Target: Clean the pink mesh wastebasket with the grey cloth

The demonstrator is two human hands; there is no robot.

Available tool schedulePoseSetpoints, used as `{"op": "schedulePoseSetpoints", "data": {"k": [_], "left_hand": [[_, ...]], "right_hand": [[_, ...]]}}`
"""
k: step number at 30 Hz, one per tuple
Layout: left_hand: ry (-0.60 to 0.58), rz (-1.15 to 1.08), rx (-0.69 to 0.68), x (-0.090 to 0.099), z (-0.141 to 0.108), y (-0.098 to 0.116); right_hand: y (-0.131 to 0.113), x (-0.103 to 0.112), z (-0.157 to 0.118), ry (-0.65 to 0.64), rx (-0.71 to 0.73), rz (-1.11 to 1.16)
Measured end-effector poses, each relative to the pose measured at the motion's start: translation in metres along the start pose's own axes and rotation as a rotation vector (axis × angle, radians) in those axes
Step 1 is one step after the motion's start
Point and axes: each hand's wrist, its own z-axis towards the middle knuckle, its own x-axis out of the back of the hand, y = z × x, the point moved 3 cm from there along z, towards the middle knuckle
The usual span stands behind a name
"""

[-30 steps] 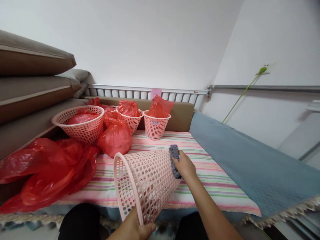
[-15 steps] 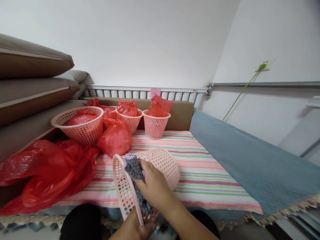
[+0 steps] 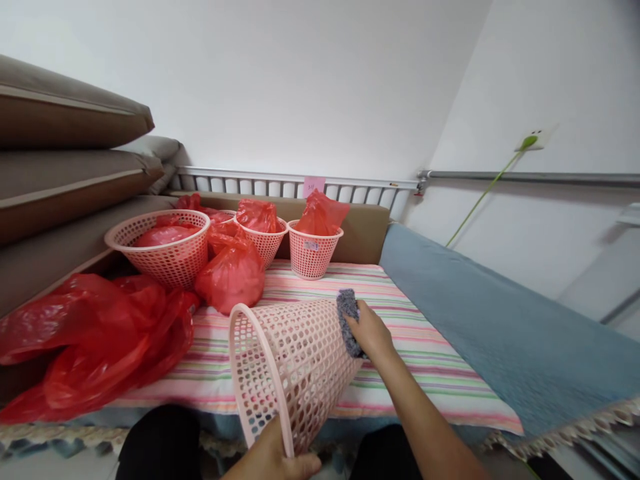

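Observation:
A pale pink plastic basket (image 3: pixel 305 347) with a lattice of holes lies on its side, its mouth facing left. My left hand (image 3: pixel 277 453) grips its rim at the near edge, thumb outside and fingers inside. In my right hand (image 3: pixel 373 330) is a grey fuzzy cloth (image 3: pixel 349 323), pressed against the basket's outer wall close to its base. The fingers of my right hand are partly hidden by the cloth.
A striped sheet (image 3: pixel 410 340) covers the seat. Behind stand several pink baskets (image 3: pixel 313 260) with red bags inside. A tied red bag (image 3: pixel 233 277) and loose red plastic (image 3: pixel 110 340) lie left. Stacked cushions (image 3: pixel 65 173) rise at far left; a blue-covered armrest (image 3: pixel 475 300) slopes along the right.
My right hand has slid the cloth from the basket's rim rightward to its base end. My left hand keeps its hold on the rim.

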Motion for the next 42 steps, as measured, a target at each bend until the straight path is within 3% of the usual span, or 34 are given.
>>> {"op": "schedulePoseSetpoints", "data": {"k": [4, 7, 11, 15, 18, 22, 25, 29, 34, 42], "left_hand": [[0.112, -0.067, 0.045, -0.001, 0.005, 0.023], [0.178, -0.103, 0.077, -0.002, 0.006, 0.028], [0.172, -0.175, 0.039, -0.003, 0.004, 0.022], [0.131, -0.105, 0.053, -0.005, 0.002, 0.02], [0.136, -0.118, 0.055, -0.007, 0.005, 0.02], [0.158, -0.159, 0.024, -0.006, 0.008, 0.012], [0.202, -0.11, 0.077, -0.003, 0.006, 0.003], [0.245, -0.003, 0.135, -0.001, 0.002, 0.002], [0.108, -0.096, 0.024, -0.006, 0.003, 0.009], [-0.002, -0.086, -0.048, 0.004, -0.001, -0.012]], "right_hand": [[0.0, -0.002, -0.004, 0.019, 0.007, 0.008], [0.0, -0.003, -0.003, 0.018, 0.008, 0.022], [0.009, -0.004, 0.003, 0.009, -0.038, 0.009], [0.006, -0.001, -0.002, 0.035, -0.055, -0.027], [-0.017, 0.003, -0.02, 0.045, 0.022, -0.031], [-0.067, 0.01, -0.059, 0.004, 0.263, 0.12], [-0.104, 0.017, -0.092, -0.075, 0.444, 0.281], [-0.128, 0.022, -0.114, -0.122, 0.568, 0.373], [-0.106, 0.013, -0.09, -0.096, 0.483, 0.345], [-0.009, 0.0, -0.014, 0.019, 0.085, 0.088]]}}
